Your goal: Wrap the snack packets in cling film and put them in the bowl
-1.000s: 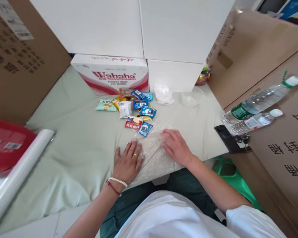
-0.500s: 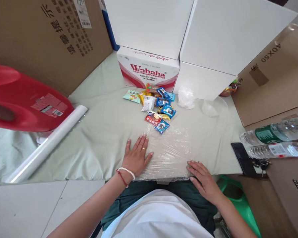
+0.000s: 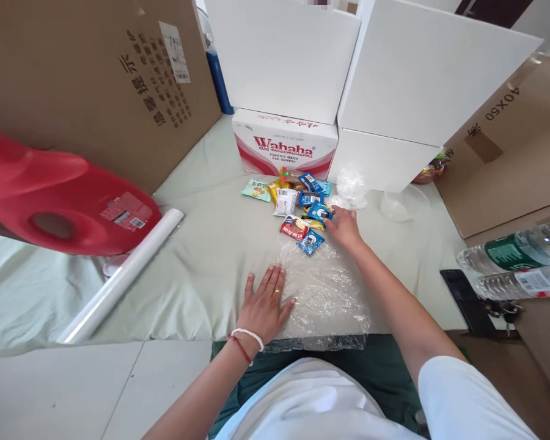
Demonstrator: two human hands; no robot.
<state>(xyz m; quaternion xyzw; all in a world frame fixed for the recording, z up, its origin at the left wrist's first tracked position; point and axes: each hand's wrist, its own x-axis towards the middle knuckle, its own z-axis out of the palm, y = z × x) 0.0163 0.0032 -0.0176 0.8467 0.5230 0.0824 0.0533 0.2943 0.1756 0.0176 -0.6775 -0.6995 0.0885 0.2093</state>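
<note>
My left hand (image 3: 264, 305) lies flat with its fingers spread, over the left edge of a sheet of clear plastic film (image 3: 325, 299). A white bead bracelet and a red cord circle that wrist. Farther forward, my right hand (image 3: 343, 226) reaches to the right side of a pile of small wrapped snacks. Its fingertips are at a blue snack packet (image 3: 319, 211), thumb and forefinger apart; whether they touch it I cannot tell. Close by lie a red snack packet (image 3: 294, 227), another blue packet (image 3: 310, 242), a white packet (image 3: 285, 201) and a pale green packet (image 3: 256, 190).
A Wahaha carton (image 3: 284, 150) and white boards stand behind the snacks. Crumpled clear plastic (image 3: 351, 186) and a clear bowl (image 3: 396, 208) lie to the right. At left are a white film roll (image 3: 123, 275) and red jug (image 3: 73, 208); far right, bottles (image 3: 513, 252) and a phone (image 3: 467, 299).
My right hand has left the film's right edge and moved forward to the snack pile. My left hand stays on the film. The view has shifted slightly, and the film's front edge hangs lower.
</note>
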